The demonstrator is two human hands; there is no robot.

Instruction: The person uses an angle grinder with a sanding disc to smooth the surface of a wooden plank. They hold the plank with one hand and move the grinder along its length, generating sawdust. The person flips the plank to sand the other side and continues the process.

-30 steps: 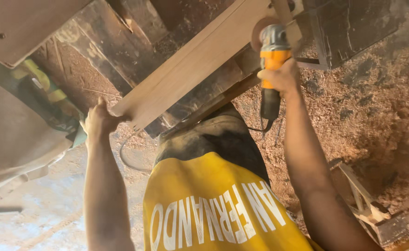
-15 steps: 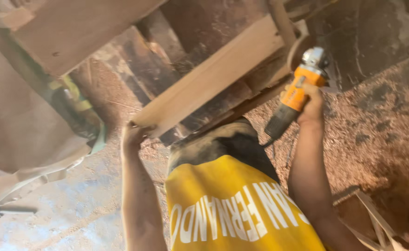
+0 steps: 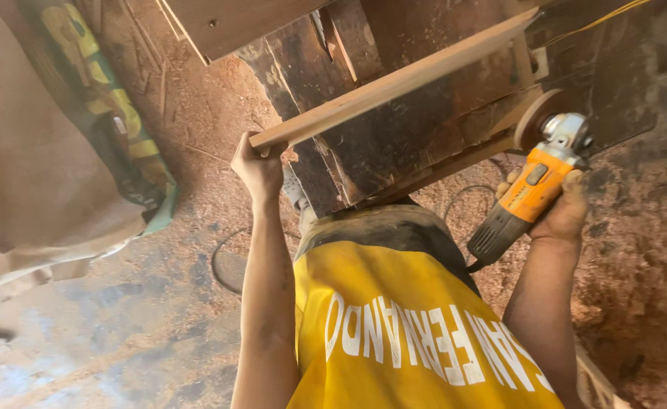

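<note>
Left hand fingers curled tight over the near end of a pale wooden board, thumb under, gripping its edge. Board runs up and right, lying across a dark, stained wooden block that sits under it.

Right hand fingers wrapped around the body of an orange angle grinder, clamped on it. Grinder tilted, grey head up; its round sanding disc sits against the far end of the board's underside area, exact contact hard to tell. Black cord loops on the floor between the arms.

Yellow shirt with white lettering fills the bottom centre. Floor covered in reddish sawdust. At left, a large brown sack with a green-yellow printed bag against it; contents not visible.
</note>
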